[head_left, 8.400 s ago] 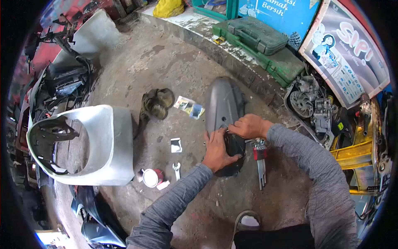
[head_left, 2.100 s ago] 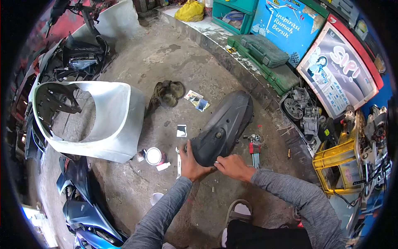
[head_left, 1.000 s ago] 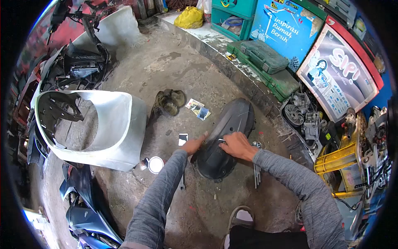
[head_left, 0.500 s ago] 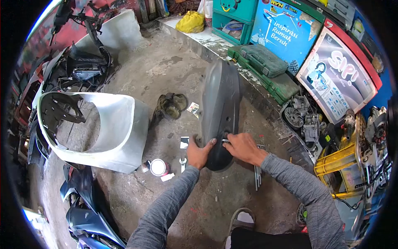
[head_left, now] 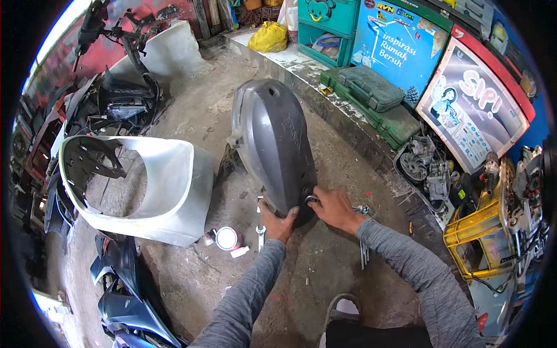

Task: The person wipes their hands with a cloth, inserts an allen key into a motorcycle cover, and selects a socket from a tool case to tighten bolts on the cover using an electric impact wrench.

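Observation:
A dark grey plastic scooter fender is held upright in front of me, tilted with its wide rounded end up and to the left. My left hand grips its narrow lower end, the thumb lying across the near face. At the lower right edge, my right hand pinches a small silvery metal piece against the fender; its exact kind is too small to make out. On the floor beside my left hand lies a wrench. Several metal tools lie under my right wrist.
A large pale scooter body panel stands at left, with an open white-topped can beside it. Dark blue panels lie lower left. A yellow crate, engine parts and green tool cases line the right side.
The fender's upper end has swung left and its broad face has turned more toward me. Both hands keep their hold at the lower end.

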Motion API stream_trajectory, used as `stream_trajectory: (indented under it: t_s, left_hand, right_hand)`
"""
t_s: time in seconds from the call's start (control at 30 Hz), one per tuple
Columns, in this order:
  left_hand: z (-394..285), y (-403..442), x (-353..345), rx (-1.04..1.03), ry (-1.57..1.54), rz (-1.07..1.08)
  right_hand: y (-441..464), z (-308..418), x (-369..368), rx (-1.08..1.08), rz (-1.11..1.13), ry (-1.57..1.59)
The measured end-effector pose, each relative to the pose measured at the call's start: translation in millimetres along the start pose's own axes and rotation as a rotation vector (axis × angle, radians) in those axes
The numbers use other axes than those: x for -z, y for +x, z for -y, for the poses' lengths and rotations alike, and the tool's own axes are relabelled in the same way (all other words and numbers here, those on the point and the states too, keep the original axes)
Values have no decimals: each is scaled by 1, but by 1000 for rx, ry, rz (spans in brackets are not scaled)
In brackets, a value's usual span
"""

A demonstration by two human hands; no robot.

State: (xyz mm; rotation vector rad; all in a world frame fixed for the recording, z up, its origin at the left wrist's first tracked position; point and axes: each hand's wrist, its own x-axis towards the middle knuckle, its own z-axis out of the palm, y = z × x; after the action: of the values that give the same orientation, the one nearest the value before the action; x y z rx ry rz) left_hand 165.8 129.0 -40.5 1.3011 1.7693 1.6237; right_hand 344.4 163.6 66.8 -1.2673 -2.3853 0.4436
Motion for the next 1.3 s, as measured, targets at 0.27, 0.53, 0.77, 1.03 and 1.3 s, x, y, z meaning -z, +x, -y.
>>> stream_trajectory:
  t_s: [0.27, 0.53, 0.77, 1.03, 1.3]
  left_hand:
    - [-99, 133, 89, 105, -570, 183]
    - [-141, 138, 94, 185, -711, 230]
    - [-144, 133, 91, 91, -665, 251]
    - [-151, 127, 80, 30, -650, 228]
    - [-159, 113, 79, -24, -588, 206]
  right_hand:
    - [11, -6, 8, 119, 13, -16]
    - [22, 5, 26, -278, -132, 265]
    - [35, -5, 1, -469, -110, 455]
    - [40, 18, 10, -755, -79, 863]
    - [35, 18, 10, -915, -59, 1158]
